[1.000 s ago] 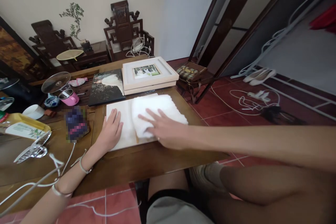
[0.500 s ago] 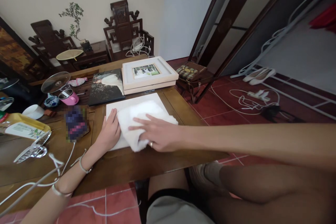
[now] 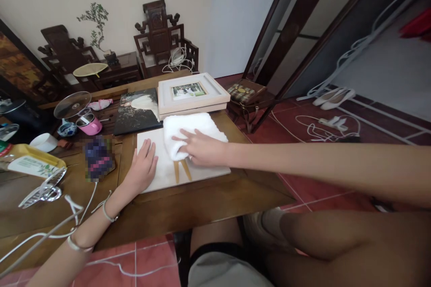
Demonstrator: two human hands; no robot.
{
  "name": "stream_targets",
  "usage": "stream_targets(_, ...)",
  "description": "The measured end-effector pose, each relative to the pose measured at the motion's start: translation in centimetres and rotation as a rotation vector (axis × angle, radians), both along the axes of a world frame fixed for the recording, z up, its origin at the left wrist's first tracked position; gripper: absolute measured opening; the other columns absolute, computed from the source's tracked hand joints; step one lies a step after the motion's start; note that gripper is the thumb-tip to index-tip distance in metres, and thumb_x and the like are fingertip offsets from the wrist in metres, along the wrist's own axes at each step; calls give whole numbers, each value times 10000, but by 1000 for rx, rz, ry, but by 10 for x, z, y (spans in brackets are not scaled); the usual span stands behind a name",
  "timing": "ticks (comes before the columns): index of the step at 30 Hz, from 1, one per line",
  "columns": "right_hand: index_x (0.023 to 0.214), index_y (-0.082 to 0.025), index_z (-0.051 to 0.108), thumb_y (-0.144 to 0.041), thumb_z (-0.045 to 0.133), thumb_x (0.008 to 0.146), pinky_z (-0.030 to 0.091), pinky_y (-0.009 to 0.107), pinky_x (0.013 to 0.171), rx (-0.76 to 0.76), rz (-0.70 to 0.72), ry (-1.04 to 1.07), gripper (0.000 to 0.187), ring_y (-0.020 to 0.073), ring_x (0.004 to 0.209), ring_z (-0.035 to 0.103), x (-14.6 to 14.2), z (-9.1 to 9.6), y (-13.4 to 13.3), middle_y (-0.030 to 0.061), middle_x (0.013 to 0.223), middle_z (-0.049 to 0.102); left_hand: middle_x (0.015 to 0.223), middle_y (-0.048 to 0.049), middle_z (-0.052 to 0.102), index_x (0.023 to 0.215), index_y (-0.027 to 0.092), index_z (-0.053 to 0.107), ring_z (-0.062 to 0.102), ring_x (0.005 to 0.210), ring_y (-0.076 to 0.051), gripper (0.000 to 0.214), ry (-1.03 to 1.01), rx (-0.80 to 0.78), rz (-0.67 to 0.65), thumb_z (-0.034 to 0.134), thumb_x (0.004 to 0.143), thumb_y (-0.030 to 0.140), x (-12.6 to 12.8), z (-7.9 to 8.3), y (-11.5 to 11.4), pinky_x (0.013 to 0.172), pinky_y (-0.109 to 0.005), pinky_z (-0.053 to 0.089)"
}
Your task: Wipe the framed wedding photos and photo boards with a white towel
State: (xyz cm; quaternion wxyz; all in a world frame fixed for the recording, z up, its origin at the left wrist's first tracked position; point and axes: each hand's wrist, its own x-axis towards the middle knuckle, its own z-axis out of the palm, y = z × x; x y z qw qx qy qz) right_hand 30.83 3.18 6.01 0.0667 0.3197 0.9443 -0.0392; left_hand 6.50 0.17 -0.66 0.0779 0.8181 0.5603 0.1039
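Observation:
My right hand (image 3: 204,147) presses down on a folded white towel (image 3: 188,125), its fingers spread over the fluffy cloth and part of the hand's near side hidden in the folds. Beneath lies a flat white panel (image 3: 208,171); the towel covers much of its far part. Two tan tapered strips (image 3: 182,172) show on the panel just below the towel, their upper ends hidden. At the panel's left edge my left hand (image 3: 144,166) rests flat with its fingers stretched out, holding nothing.
Behind the panel stand a boxed framed photo (image 3: 191,92) and a dark photo board (image 3: 138,108). To the left are a pink cup (image 3: 90,124), an oil bottle (image 3: 32,161), a silver hair claw (image 3: 45,190) and white cables (image 3: 72,224). A wooden chair (image 3: 299,13) stands at right.
My right hand has pushed the towel away from me across the panel, toward the framed photo. The panel's near part and the tan strips now show. My left hand stays in place.

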Motion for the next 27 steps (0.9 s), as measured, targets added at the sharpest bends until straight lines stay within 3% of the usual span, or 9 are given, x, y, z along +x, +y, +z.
stream_targets(6, 1283, -144, 635, -127, 562, 817, 403, 655, 1007, -131, 16, -110, 472, 464, 1418, 242, -8, 26, -68, 156, 1567, 308, 1591, -220, 256, 1479, 101, 331, 168, 1499, -310, 509, -6, -6, 5, 231, 1013, 280, 2, 5, 2, 1168, -603, 193)
stream_targets(10, 1178, -152, 698, -132, 651, 748, 412, 664, 996, -211, 30, -69, 433, 488, 1388, 291, -11, 37, -89, 159, 1530, 384, 1587, -217, 268, 1483, 116, 328, 185, 1496, -309, 502, -6, 22, -5, 247, 1011, 264, 4, 5, 2, 1164, -606, 205)
stream_targets(13, 1205, -148, 676, -103, 568, 786, 449, 640, 970, -232, 36, -17, 435, 452, 1387, 322, -11, 34, -76, 146, 1521, 404, 1583, -217, 278, 1488, 121, 327, 196, 1492, -311, 505, -13, 28, -7, 252, 1013, 274, 3, 3, 1, 1165, -601, 204)
stream_targets(16, 1259, -161, 635, -74, 486, 805, 472, 591, 964, -206, 31, 13, 486, 397, 1416, 296, -9, 27, -46, 127, 1538, 382, 1586, -219, 269, 1484, 117, 333, 191, 1494, -312, 509, -15, 16, 2, 243, 1013, 288, 2, 1, 0, 1168, -602, 191)
stream_targets(19, 1249, -174, 636, -51, 462, 801, 438, 533, 1015, -175, -4, 41, 497, 342, 1439, 273, -6, 21, -13, 147, 1474, 467, 1590, -215, 263, 1480, 111, 334, 182, 1496, -310, 513, -4, 0, 10, 233, 1015, 302, 1, 0, -1, 1171, -596, 189)
stream_targets(22, 1262, -179, 631, -44, 459, 800, 429, 458, 1021, -197, -82, 88, 511, 307, 1418, 334, -4, 19, 12, 167, 1378, 554, 1582, -223, 277, 1477, 103, 336, 191, 1494, -313, 512, 4, 14, -2, 233, 1014, 297, 1, -1, -2, 1165, -603, 200)
stream_targets(27, 1275, -145, 625, -36, 452, 788, 438, 440, 1005, -199, -148, 85, 528, 315, 1391, 373, -6, 17, 24, 185, 1309, 600, 1588, -210, 272, 1486, 127, 332, 188, 1495, -308, 507, -14, 17, -8, 237, 1021, 306, -2, -3, -3, 1166, -602, 196)
